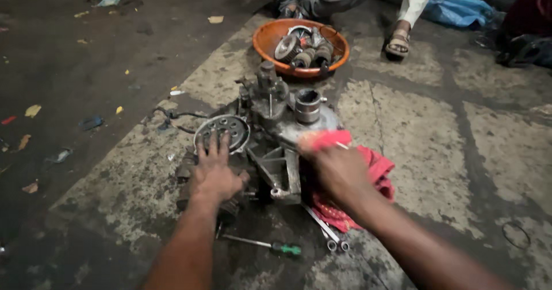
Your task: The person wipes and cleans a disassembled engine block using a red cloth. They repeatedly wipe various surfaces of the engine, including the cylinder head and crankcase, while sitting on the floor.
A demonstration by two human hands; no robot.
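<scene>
— Where's the engine [270,146] sitting?

— On the concrete floor [437,152], right in front of you, lying on its side with the round clutch plate [222,132] facing up on the left and a steel sleeve [307,105] standing up near the far end.

— And your hands?

— Your left hand [214,172] lies flat and open, fingers spread onto the clutch plate's near edge; that looks like bracing, to keep the casing from rocking. Your right hand [339,166] is closed around a red rag [376,172], pressed against the casing's right side, as you'd hold it for wiping. The hand is blurred, so I can't make out the exact grip.

— What's around you?

— A screwdriver [264,244] with a green handle lies just near of the engine, and two spanners [325,228] stick out from under the rag, both within easy reach. Beyond the engine, an orange basin [270,42] holds gears and other loose parts, likely to keep them together. Past it, another person's sandalled foot [398,41] rests on the floor.
</scene>
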